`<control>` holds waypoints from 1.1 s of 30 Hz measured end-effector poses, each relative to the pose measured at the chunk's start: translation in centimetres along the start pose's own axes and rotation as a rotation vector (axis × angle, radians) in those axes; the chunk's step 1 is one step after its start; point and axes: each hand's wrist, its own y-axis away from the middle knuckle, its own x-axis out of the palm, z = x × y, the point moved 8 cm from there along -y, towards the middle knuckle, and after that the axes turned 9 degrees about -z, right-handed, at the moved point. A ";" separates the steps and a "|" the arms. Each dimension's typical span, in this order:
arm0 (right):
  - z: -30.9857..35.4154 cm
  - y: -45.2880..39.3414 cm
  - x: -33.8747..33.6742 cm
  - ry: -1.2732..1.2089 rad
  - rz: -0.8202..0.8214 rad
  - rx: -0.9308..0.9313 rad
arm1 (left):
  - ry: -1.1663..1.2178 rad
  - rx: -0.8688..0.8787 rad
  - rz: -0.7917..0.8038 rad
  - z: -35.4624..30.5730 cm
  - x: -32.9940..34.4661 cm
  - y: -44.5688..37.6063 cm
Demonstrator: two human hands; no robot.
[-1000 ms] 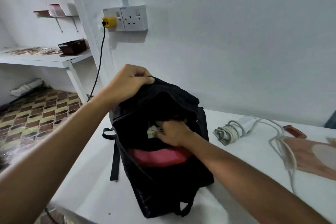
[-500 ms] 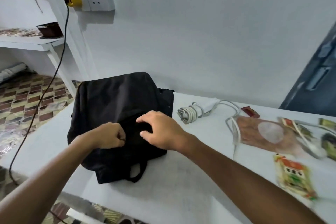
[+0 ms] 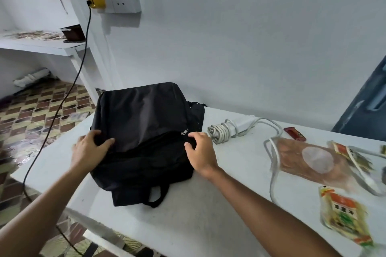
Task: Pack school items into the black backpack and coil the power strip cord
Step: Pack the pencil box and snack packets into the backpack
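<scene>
Head view: black backpack (image 3: 144,131) is gripped flat on white table (image 3: 198,210), fabric clutched by left hand (image 3: 88,149) and right hand (image 3: 200,151).

The backpack (image 3: 144,127) is matt black cloth with a small metal zip pull (image 3: 184,131). The tabletop (image 3: 208,210) looks white, faintly speckled. At three o'clock, glossy plastic packets (image 3: 345,216) lie beside smooth white cord (image 3: 221,132).

A white table (image 3: 208,225) carries a black backpack (image 3: 144,131), a white power strip (image 3: 229,129) and snack packets (image 3: 344,221).
</scene>
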 end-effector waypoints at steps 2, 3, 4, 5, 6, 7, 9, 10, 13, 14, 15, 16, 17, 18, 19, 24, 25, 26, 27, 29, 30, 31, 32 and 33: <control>-0.6 -0.6 0.5 -0.036 0.012 0.132 | 0.102 -0.117 0.082 1.2 1.2 -1.0; -0.8 -0.9 0.7 -0.051 -0.006 0.178 | 0.161 -0.159 0.084 1.4 1.6 -1.6; -0.9 -1.2 0.9 -0.059 -0.029 0.211 | 0.198 -0.200 0.069 1.1 1.6 -1.8; -0.9 -1.5 1.2 -0.066 -0.047 0.233 | 0.219 -0.231 0.061 1.1 1.9 -2.3; -0.8 -1.9 1.4 -0.072 -0.060 0.251 | 0.214 -0.248 0.059 1.0 2.0 -2.9; -0.7 -2.1 1.7 -0.079 -0.068 0.264 | 0.219 -0.249 0.066 0.9 2.3 -3.6; -0.4 -2.6 2.1 -0.081 -0.084 0.271 | 0.253 -0.266 0.071 1.0 3.0 -4.7; -0.3 -2.8 2.2 -0.076 -0.094 0.277 | 0.262 -0.286 0.063 1.1 3.1 -5.1; -0.7 -3.3 2.3 -0.091 -0.088 0.337 | 0.328 -0.363 0.050 1.9 3.8 -6.1; -1.1 -3.6 2.3 -0.115 -0.080 0.376 | 0.349 -0.379 0.082 1.8 4.0 -6.1; -1.5 -3.9 2.2 -0.149 -0.070 0.420 | 0.380 -0.375 0.106 1.8 4.3 -6.4; -1.9 -4.1 2.3 -0.197 -0.066 0.472 | 0.390 -0.372 0.124 1.8 4.6 -6.7; -2.3 -4.2 2.3 -0.256 -0.065 0.527 | 0.403 -0.370 0.136 1.8 4.9 -7.0; -2.6 -4.3 2.3 -0.301 -0.070 0.572 | 0.409 -0.377 0.150 1.8 5.2 -7.1; -2.9 -4.4 2.3 -0.310 -0.073 0.592 | 0.416 -0.376 0.155 1.9 5.5 -7.4; -2.6 -5.0 3.0 -0.106 0.040 0.510 | 0.386 -0.373 0.151 4.4 7.8 -9.7; -2.3 -5.1 2.8 -0.051 0.063 0.483 | 0.382 -0.364 0.146 4.5 8.0 -10.1; -1.9 -5.3 2.7 0.013 0.102 0.452 | 0.375 -0.355 0.142 4.5 7.9 -10.2; -1.4 -5.5 2.5 0.075 0.157 0.420 | 0.363 -0.343 0.141 4.3 7.8 -10.3; -0.3 -5.6 1.9 0.217 0.299 0.361 | 0.334 -0.317 0.137 2.9 6.9 -9.6; 0.3 -5.9 1.3 0.324 0.341 0.313 | 0.317 -0.298 0.138 2.3 6.6 -9.4; 1.0 -6.6 0.3 0.453 0.318 0.235 | 0.302 -0.277 0.134 1.8 6.6 -9.4; 1.7 -7.6 -1.1 0.583 0.225 0.141 | 0.286 -0.254 0.139 1.1 6.6 -9.2; 2.3 -8.8 -2.4 0.661 0.107 0.061 | 0.271 -0.238 0.145 0.8 6.7 -9.2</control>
